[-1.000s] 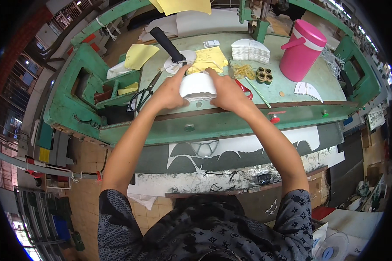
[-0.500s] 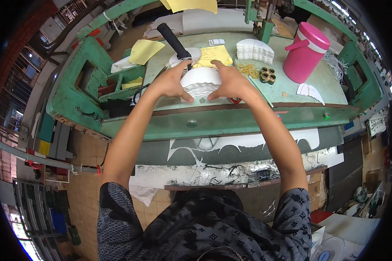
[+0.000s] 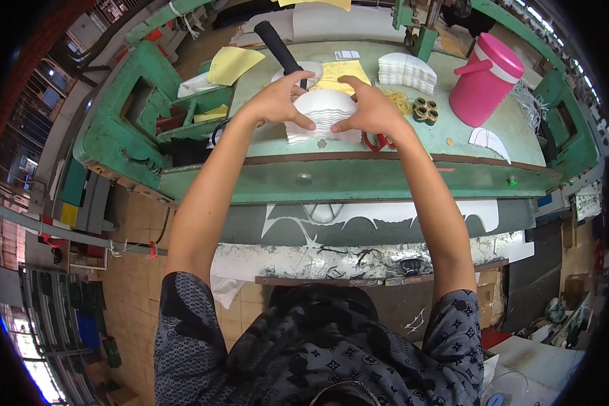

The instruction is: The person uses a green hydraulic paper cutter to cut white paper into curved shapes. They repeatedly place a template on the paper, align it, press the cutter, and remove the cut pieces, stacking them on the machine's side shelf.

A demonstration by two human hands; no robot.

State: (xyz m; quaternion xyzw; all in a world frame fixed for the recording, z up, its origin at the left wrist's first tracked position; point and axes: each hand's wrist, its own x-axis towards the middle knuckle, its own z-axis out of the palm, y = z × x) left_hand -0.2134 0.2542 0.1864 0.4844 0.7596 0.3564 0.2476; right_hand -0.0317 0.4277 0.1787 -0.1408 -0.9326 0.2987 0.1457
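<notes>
A stack of white curved cut pieces (image 3: 323, 103) with wavy layered edges sits near the front edge of the green table. My left hand (image 3: 277, 101) curves round its left side and my right hand (image 3: 377, 110) round its right. Both thumbs press on the stack's near edge, while the fingers reach to the far side, where their tips are partly hidden. The lower layers show below my thumbs. Red-handled scissors (image 3: 379, 141) lie beside my right wrist. A black-wrapped handle (image 3: 277, 47) slants behind my left hand, next to yellow paper (image 3: 342, 76).
Another white stack (image 3: 407, 73) stands at the back right, with yellow rubber bands (image 3: 400, 101) and several small dark rolls (image 3: 425, 110) before it. A pink jug (image 3: 486, 80) stands further right, near a loose white piece (image 3: 490, 143). Green machine frames (image 3: 122, 115) flank the table.
My thumbs have moved up from the stack's bottom edge to its upper layers and closer together. The lower layers and scissors handles show more now. The whole view has shifted slightly.
</notes>
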